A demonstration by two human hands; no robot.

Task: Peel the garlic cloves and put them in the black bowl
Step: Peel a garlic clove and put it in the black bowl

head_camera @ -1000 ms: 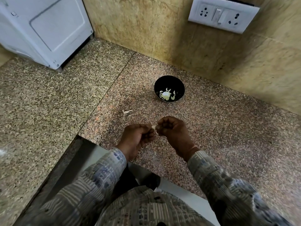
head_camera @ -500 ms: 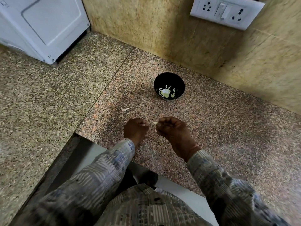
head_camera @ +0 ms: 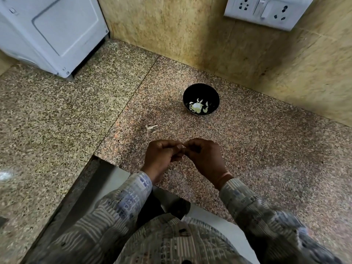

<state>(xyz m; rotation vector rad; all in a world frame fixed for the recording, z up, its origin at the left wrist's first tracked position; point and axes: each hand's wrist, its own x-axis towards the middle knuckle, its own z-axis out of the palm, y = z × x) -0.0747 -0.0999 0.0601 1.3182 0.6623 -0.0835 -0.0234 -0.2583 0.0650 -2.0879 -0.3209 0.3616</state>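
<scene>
- Garlic clove [head_camera: 183,144], barely seen, is pinched between both hands above the granite counter [head_camera: 266,149].
- Left hand [head_camera: 162,157] and right hand [head_camera: 204,157] are curled, fingertips met, knuckles up.
- Pale cloves [head_camera: 197,108] are held in the black bowl [head_camera: 215,96] farther back.

Soft, dim light, faint shadows. Glare spot on the speckled granite counter [head_camera: 57,130] at left. Edges bend; near patterned sleeves [head_camera: 266,216] blur.

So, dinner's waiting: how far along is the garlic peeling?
Partly done: pale garlic pieces lie in the black bowl, and a peel scrap lies on the counter. In hand: the left hand and right hand pinch one garlic clove between them. Left: finishing it and dropping it in; whether more remain is unclear.
</scene>
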